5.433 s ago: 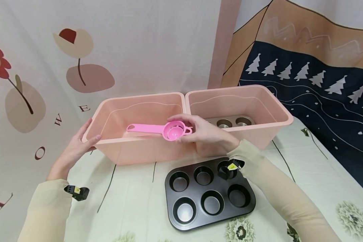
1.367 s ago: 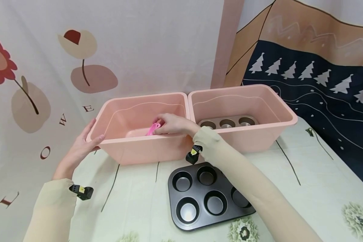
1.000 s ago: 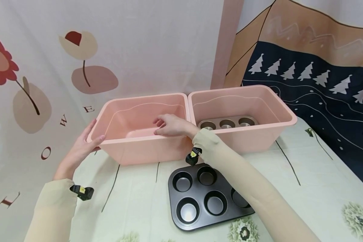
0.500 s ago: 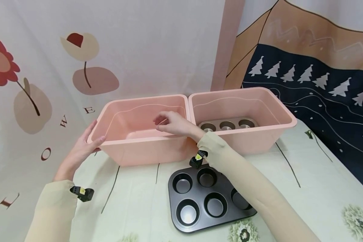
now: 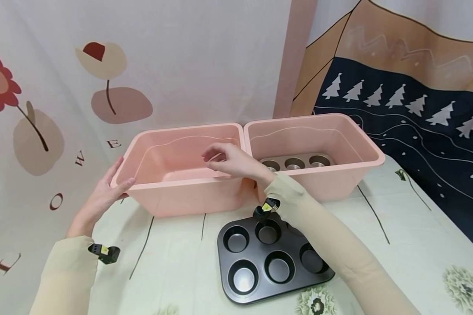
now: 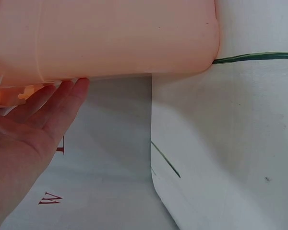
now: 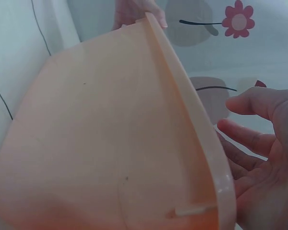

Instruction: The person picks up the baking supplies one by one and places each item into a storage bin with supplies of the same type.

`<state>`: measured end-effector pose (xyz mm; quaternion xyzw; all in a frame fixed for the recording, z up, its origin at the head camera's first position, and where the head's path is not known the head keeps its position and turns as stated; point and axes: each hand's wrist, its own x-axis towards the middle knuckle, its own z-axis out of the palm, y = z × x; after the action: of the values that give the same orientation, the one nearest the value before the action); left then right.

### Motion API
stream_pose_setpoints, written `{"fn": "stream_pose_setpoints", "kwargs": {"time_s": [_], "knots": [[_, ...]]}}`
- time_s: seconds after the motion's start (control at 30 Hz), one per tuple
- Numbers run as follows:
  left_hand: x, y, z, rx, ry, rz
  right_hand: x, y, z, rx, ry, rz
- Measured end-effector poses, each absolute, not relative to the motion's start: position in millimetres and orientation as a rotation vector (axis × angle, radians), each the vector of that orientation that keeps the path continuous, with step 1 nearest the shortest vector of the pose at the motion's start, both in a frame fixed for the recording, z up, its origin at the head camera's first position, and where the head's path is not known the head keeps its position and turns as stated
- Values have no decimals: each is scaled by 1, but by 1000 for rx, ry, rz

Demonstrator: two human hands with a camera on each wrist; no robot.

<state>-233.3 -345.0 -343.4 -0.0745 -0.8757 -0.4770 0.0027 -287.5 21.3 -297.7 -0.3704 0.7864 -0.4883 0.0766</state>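
Two pink bins stand side by side. At the outer end of the left bin (image 5: 189, 197), my left hand (image 5: 98, 197) grips the rim, thumb on top; the left wrist view has its fingers (image 6: 67, 103) against the outer wall. Over that bin's right part hovers my right hand (image 5: 236, 162), fingers loosely bent and holding nothing, as the right wrist view also shows (image 7: 264, 148). The bin's floor is partly hidden by the front wall and the hand. Inside the right bin (image 5: 323, 181) lies a light brown muffin tin (image 5: 306, 162).
A dark six-cup muffin tin (image 5: 256, 258) lies on the patterned tablecloth (image 5: 173, 258) in front of the bins, partly under my right forearm. Behind the bins hangs a printed curtain (image 5: 205, 65), with a dark tree-patterned cloth (image 5: 402, 131) at the right.
My right hand has let go of the pink long-handled strainer inside the left bin, and it is out of sight. That hand has since shifted slightly up and right. The left hand keeps its grip.
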Motion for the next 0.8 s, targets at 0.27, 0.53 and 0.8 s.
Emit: {"fn": "stream_pose_setpoints", "kwargs": {"time_s": [0.27, 0.53, 0.8], "knots": [[-234, -344, -343, -193, -2759, -1474, -283, 31, -295, -1204, 2342, -1494], [-234, -343, -344, -196, -2739, -1470, -276, 45, -296, -1154, 2367, -1524], [-234, -343, -349, -198, -2691, -1491, -268, 69, -298, -1096, 2319, -1622]]}}
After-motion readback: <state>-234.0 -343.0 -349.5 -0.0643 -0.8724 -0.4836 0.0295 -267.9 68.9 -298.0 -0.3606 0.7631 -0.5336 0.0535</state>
